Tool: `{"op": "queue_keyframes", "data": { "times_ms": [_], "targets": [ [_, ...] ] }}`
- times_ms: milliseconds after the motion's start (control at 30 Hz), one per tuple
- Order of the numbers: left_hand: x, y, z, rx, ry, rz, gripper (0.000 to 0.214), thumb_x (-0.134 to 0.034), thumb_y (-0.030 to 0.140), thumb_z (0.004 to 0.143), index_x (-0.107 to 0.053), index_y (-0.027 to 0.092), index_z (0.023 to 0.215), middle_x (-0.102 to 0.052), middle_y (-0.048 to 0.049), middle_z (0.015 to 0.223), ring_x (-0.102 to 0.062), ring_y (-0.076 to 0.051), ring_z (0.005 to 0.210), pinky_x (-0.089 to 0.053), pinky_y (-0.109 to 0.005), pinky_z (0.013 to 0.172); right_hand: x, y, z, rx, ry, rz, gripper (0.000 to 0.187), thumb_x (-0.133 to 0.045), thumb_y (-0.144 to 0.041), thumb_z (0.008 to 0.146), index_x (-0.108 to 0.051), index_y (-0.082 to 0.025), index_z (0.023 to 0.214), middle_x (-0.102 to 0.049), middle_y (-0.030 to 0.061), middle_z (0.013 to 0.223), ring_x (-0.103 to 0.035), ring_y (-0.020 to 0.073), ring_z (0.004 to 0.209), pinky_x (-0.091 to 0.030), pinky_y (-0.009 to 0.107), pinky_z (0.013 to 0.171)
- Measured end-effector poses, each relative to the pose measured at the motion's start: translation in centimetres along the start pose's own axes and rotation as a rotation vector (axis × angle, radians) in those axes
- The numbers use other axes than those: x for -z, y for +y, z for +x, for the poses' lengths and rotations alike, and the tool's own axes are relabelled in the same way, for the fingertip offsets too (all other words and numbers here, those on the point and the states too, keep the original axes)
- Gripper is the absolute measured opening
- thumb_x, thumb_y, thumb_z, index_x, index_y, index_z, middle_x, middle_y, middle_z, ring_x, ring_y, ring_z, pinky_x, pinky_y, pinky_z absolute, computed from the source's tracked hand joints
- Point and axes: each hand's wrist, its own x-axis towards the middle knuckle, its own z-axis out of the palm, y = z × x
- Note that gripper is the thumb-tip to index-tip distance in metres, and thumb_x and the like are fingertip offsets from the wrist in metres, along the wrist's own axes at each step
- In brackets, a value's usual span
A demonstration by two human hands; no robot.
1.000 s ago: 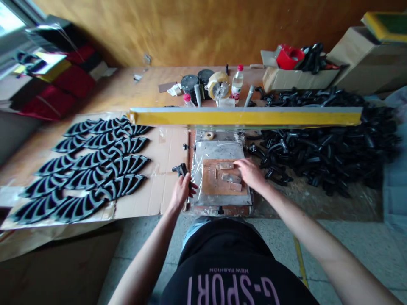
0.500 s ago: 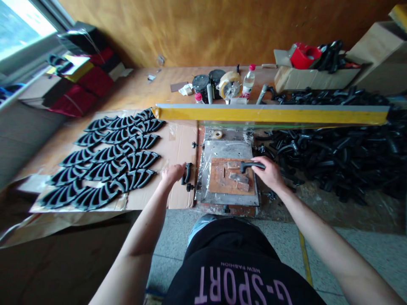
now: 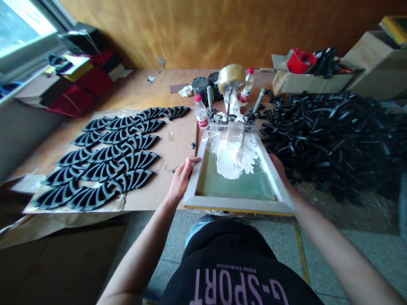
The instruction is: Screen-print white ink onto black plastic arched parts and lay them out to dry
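Observation:
A screen-printing frame (image 3: 238, 206) with a greenish mesh lies lowered in front of me, with white ink (image 3: 234, 160) and a squeegee (image 3: 234, 134) on its far half. My left hand (image 3: 182, 177) grips the frame's left rail, fingers curled over it. My right hand (image 3: 278, 167) sits at the frame's right rail, mostly hidden behind it. Rows of black curved plastic parts (image 3: 108, 161) lie on cardboard (image 3: 173, 146) to the left.
A big heap of black handles (image 3: 333, 135) fills the table on the right. Bottles (image 3: 201, 117), tins and a tape roll (image 3: 229, 75) stand behind the frame. Cardboard boxes (image 3: 305, 80) sit at the back right, red and black items (image 3: 76, 80) at the back left.
The frame, raised edge-on before, has swung down flat over the plate. My left hand left the small black part for the frame's left rail; my right hand went to the right rail.

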Motion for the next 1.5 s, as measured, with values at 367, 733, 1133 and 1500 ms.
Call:
{"op": "queue_keyframes", "data": {
  "times_ms": [367, 733, 1133, 1500],
  "targets": [
    [-1.0, -9.3, 0.9, 0.239, 0.030, 0.085, 0.065, -0.068, 0.044, 0.076, -0.053, 0.023, 0.136, -0.064, 0.0019, 0.073, -0.054, -0.012, 0.057, -0.042, -0.021, 0.053, 0.2, -4.8, 9.1, -0.248, -0.605, 0.791, 0.014, -0.055, -0.015, 0.087, -0.065, -0.015, 0.096, -0.066, 0.0113, 0.094, -0.057, 0.0253, 0.094, -0.044, 0.035, 0.082],
    [-1.1, -10.1, 0.8, 0.199, 0.008, 0.071, 0.067, -0.062, 0.053, 0.080, -0.050, 0.021, 0.138, -0.067, -0.0025, 0.080, -0.060, -0.015, 0.064, -0.043, -0.022, 0.054, 2.9, -4.6, 5.0, -0.006, -0.461, 0.911, 0.022, -0.048, -0.007, 0.085, -0.066, -0.017, 0.091, -0.065, 0.0079, 0.091, -0.055, 0.0216, 0.090, -0.041, 0.031, 0.074],
    [0.0, -3.3, -0.2, 0.170, 0.021, -0.009, 0.066, -0.063, 0.056, 0.080, -0.053, 0.023, 0.137, -0.065, 0.0001, 0.071, -0.056, -0.013, 0.055, -0.041, -0.022, 0.047, 0.0, 1.3, 12.2, -0.428, -0.372, 0.822, 0.059, -0.069, -0.042, 0.083, -0.050, -0.030, 0.138, -0.067, 0.0048, 0.109, -0.062, 0.0224, 0.092, -0.048, 0.034, 0.080],
    [-3.3, 7.9, 5.0, -0.215, 0.127, -0.430, 0.055, -0.042, 0.067, 0.088, -0.061, 0.020, 0.112, -0.070, -0.0087, 0.097, -0.068, -0.018, 0.087, -0.054, -0.025, 0.062, -3.2, -0.3, 2.0, -0.652, -0.658, 0.935, 0.035, -0.057, -0.051, 0.088, -0.065, -0.018, 0.082, -0.067, 0.0068, 0.088, -0.061, 0.0190, 0.080, -0.047, 0.030, 0.076]
  ]
}}
